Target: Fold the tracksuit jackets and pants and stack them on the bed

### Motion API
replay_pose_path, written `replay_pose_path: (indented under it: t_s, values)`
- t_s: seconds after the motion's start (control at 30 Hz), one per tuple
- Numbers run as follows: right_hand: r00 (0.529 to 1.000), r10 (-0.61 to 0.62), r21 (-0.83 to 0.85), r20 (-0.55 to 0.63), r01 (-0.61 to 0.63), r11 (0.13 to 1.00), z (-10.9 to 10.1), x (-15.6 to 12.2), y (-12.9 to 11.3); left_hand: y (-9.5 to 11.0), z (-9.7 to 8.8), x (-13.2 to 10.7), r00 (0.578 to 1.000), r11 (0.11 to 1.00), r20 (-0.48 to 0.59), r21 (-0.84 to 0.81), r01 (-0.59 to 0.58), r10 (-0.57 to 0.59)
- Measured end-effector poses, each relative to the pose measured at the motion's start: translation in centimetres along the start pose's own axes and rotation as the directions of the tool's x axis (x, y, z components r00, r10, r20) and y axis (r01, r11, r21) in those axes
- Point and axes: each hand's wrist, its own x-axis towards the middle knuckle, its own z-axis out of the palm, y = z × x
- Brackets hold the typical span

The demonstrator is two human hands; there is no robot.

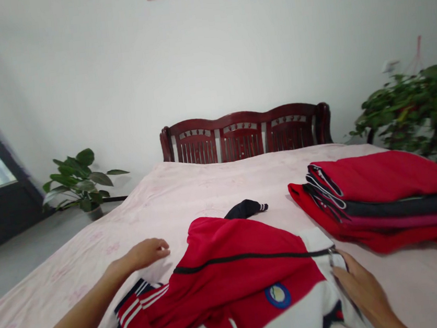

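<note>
A red, white and navy zip-up jacket (235, 241) lies on the bed in front of me. Its dark zipper runs across it, and a round blue badge (277, 295) shows on the front. My right hand (360, 284) is closed on the jacket's white edge at the right, close to the metal zipper pull. To the left of the red fabric, my left hand (149, 252) is held over the sheet, fingers loosely bent and holding nothing. Striped ribbing shows at the jacket's lower left, and a navy sleeve end (245, 208) sticks out beyond its far side.
A stack of folded red and dark clothes (393, 175) stands to the right on the pink bedsheet (189, 188). Behind the bed is a dark red wooden headboard (241, 135). Potted plants (80, 179) stand on both sides, and a dark-framed door is at far left.
</note>
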Motion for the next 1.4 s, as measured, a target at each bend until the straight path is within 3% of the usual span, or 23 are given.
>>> replay_pose_path:
  t_s: [0.07, 0.2, 0.3, 0.4, 0.47, 0.57, 0.63, 0.67, 0.7, 0.73, 0.77, 0.8, 0.87, 0.93, 1.03, 1.13, 1.2, 1.3, 1.4]
  values:
    - [1.000, -0.006, 0.013, -0.006, 0.006, 1.000, 0.1, 0.1, 0.2, 1.6, 1.2, 3.1, 0.997, 0.999, -0.075, -0.054, -0.004, 0.000]
    - [1.000, -0.021, 0.048, -0.017, 0.022, 0.999, 0.3, 0.1, 0.5, 4.7, 4.8, 7.1, 0.994, 0.981, -0.106, -0.189, -0.040, 0.020]
    - [0.999, -0.031, 0.072, -0.023, 0.033, 0.997, 0.3, 0.1, 0.6, 6.3, 7.3, 8.1, 0.990, 0.956, -0.134, -0.281, -0.083, 0.047]
    - [1.000, -0.016, 0.086, -0.008, 0.017, 0.996, 0.2, 0.2, 0.6, 6.9, 8.4, 7.9, 0.978, 0.924, -0.192, -0.354, -0.144, 0.079]
    - [1.000, 0.008, 0.101, 0.002, -0.008, 0.995, 0.3, 0.2, 0.7, 6.8, 7.6, 7.5, 0.960, 0.909, -0.270, -0.376, -0.179, 0.078]
    - [1.000, 0.008, 0.192, -0.027, -0.003, 0.981, 0.6, 0.3, 0.7, 6.1, 3.7, 7.0, 0.895, 0.918, -0.446, -0.358, -0.170, -0.009]
    - [0.998, -0.041, 0.293, -0.051, 0.054, 0.954, 0.9, 0.5, 0.0, 5.4, 0.1, 7.0, 0.808, 0.943, -0.584, -0.308, -0.124, -0.084]
    - [0.995, -0.084, 0.329, -0.051, 0.096, 0.939, 1.0, 0.7, -0.6, 5.1, -1.6, 7.0, 0.744, 0.966, -0.662, -0.239, -0.096, -0.090]
    - [0.990, -0.132, 0.345, -0.043, 0.138, 0.928, 1.1, 1.1, -1.3, 4.7, -3.0, 7.1, 0.683, 0.993, -0.730, -0.101, -0.060, -0.033]
    - [0.983, -0.179, 0.343, -0.034, 0.180, 0.922, 1.2, 1.6, -2.2, 4.4, -4.2, 7.3, 0.650, 1.000, -0.759, 0.026, -0.010, 0.026]
    - [0.975, -0.220, 0.327, -0.026, 0.216, 0.920, 1.2, 2.3, -3.1, 3.9, -4.9, 7.4, 0.649, 0.989, -0.757, 0.139, 0.049, 0.074]
    - [0.970, -0.243, 0.300, -0.023, 0.238, 0.924, 1.2, 3.1, -3.9, 3.3, -5.2, 7.5, 0.682, 0.971, -0.726, 0.214, 0.108, 0.084]
    - [0.969, -0.244, 0.210, -0.024, 0.244, 0.947, 1.3, 4.6, -5.2, 1.7, -4.6, 7.2, 0.779, 0.948, -0.627, 0.238, 0.209, -0.013]
    - [0.976, -0.218, 0.070, 0.009, 0.216, 0.974, 1.4, 5.4, -5.8, -0.4, -2.9, 6.2, 0.845, 0.941, -0.521, 0.210, 0.265, -0.121]
    - [0.984, -0.158, -0.143, 0.086, 0.169, 0.975, 2.0, 5.0, -5.3, -3.7, 0.4, 2.8, 0.907, 0.948, -0.384, 0.182, 0.260, -0.175]
    - [0.976, -0.181, -0.206, 0.123, 0.204, 0.957, 2.5, 3.5, -4.7, -6.2, 3.1, -1.8, 0.950, 0.979, -0.281, 0.104, 0.175, -0.140]
    - [0.970, -0.190, -0.217, 0.150, 0.220, 0.951, 2.5, 2.6, -4.7, -7.3, 4.1, -4.8, 0.959, 0.998, -0.278, -0.013, 0.060, -0.062]
    - [0.977, -0.124, -0.284, 0.175, 0.171, 0.943, 2.3, 2.0, -5.1, -8.0, 4.5, -8.7, 0.954, 0.985, -0.295, -0.145, -0.097, 0.051]
    - [0.987, -0.103, -0.343, 0.126, 0.141, 0.929, 1.9, 1.6, -5.5, -7.8, 4.3, -12.2, 0.941, 0.969, -0.288, -0.113, -0.220, 0.180]
